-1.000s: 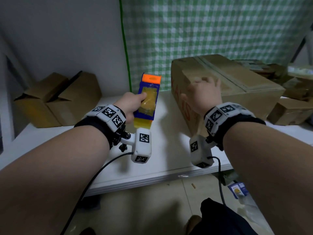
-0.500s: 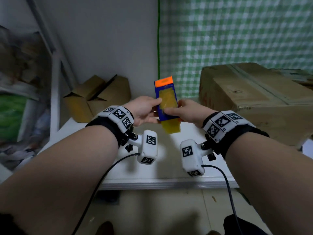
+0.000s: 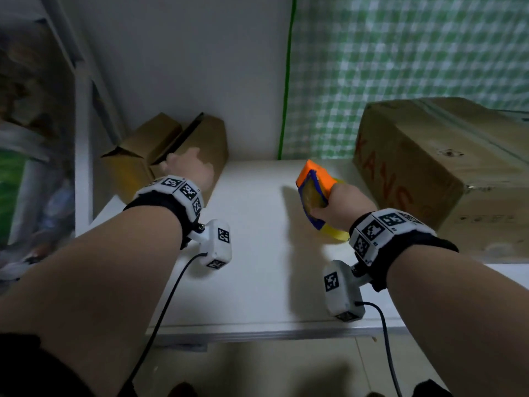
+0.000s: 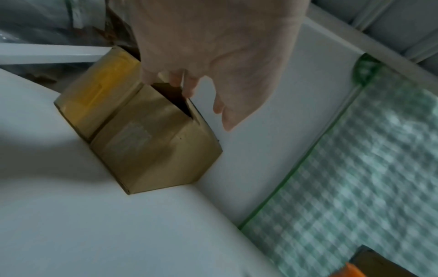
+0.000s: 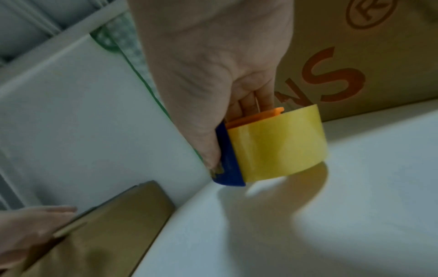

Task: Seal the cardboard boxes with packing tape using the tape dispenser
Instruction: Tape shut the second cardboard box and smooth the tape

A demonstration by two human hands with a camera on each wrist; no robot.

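We've got the tape dispenser [image 3: 315, 193] wrapped in our right hand [image 3: 342, 206], fingers curled around it, just above the white table [image 3: 257, 282] near the big box [image 3: 446, 167]. Far left, our left hand [image 3: 189, 170] reaches with loose fingers onto the small open box [image 3: 209, 138].

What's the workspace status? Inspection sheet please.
Surface: white table, bare in the middle.
Job's things: small box at back left, top flaps open; large box at right, red lettering; tape dispenser blue and orange, yellow roll.
Clutter: nothing seen on the table.
Grippers: left hand at the small box's open flap; right hand grips the tape dispenser.
Cables: black leads from both wrist cameras.
Surroundings: green checked cloth, white wall, shelving at left.
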